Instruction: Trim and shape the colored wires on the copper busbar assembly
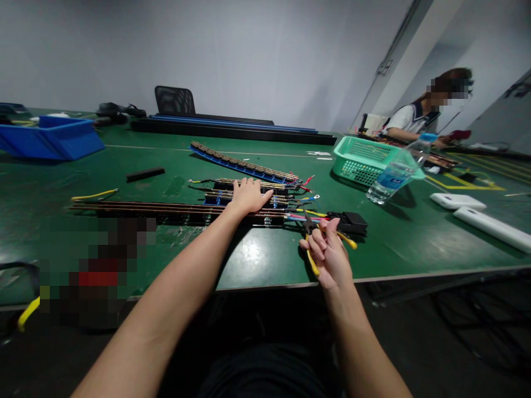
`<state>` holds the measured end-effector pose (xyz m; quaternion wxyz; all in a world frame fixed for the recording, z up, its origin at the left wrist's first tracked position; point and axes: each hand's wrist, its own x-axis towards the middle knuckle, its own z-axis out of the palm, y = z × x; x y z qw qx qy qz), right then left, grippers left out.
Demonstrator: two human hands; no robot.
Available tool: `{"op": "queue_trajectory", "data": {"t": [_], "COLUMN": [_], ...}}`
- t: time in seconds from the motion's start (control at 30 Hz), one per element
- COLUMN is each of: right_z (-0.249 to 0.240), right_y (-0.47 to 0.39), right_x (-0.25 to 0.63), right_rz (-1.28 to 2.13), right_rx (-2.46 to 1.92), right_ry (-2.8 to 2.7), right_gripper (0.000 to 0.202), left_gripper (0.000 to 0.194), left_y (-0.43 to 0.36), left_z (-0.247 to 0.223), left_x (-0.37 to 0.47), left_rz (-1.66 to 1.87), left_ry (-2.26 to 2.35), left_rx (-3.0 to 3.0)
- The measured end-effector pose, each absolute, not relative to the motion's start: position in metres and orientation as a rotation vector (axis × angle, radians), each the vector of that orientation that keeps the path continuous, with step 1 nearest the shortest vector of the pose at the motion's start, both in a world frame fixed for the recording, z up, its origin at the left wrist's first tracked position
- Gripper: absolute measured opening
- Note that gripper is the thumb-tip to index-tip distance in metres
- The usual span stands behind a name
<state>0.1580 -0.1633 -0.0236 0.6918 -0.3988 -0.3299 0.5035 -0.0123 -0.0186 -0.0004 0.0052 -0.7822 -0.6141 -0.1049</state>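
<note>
My left hand (249,196) lies flat with its fingers spread across short black and blue strips that carry copper-coloured bars (215,198). My right hand (329,249) grips yellow-handled pliers (312,258); their dark jaws are at the red and blue wires on the right end of a long busbar assembly (174,209). A black end block (352,222) sits beyond those wires. Behind my left hand, a longer blue strip with copper-coloured bars (240,161) lies at a slant. Short wires, one with a ring terminal (316,197), stick out of the strips' right ends.
A green basket (360,157) stands at the right behind a tilted-looking water bottle (392,179). Two white devices (493,226) lie farther right. At left are a blue bin (50,138) and a black bar (145,174). Long dark profiles (232,128) line the back. A co-worker (415,119) sits at far right.
</note>
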Motion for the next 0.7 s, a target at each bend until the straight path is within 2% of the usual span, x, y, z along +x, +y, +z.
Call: {"op": "queue_trajectory", "data": {"t": [0.2,0.3,0.5,0.6,0.7], "right_z": [-0.034,-0.033,-0.011,-0.004,-0.007], "right_y": [-0.204,-0.222,-0.19,-0.164,-0.151], "right_x": [0.135,0.13,0.152,0.168,0.176], "right_rz": [0.864,0.81,0.826,0.978,1.05], "right_rx": [-1.173,-1.127,-0.855,-0.766,-0.817], "right_ry": [-1.139,-1.372,-1.29,-1.195,-1.094], "right_gripper": [0.031,0.025,0.038,0.049,0.05], "left_gripper": [0.065,0.065,0.064,0.065,0.067], "left_y": [-0.018,-0.018,-0.017,-0.017,-0.017], "left_z": [0.001,0.001,-0.001,-0.002,-0.003], "left_x": [-0.013,-0.013,-0.013,-0.013,-0.013], "left_rz": [-0.305,-0.311,-0.322,-0.337,-0.346], "left_ry": [-1.931,-1.935,-1.936,-1.918,-1.917], "left_rx": [-2.456,-2.469,-2.459,-2.458,-2.458]}}
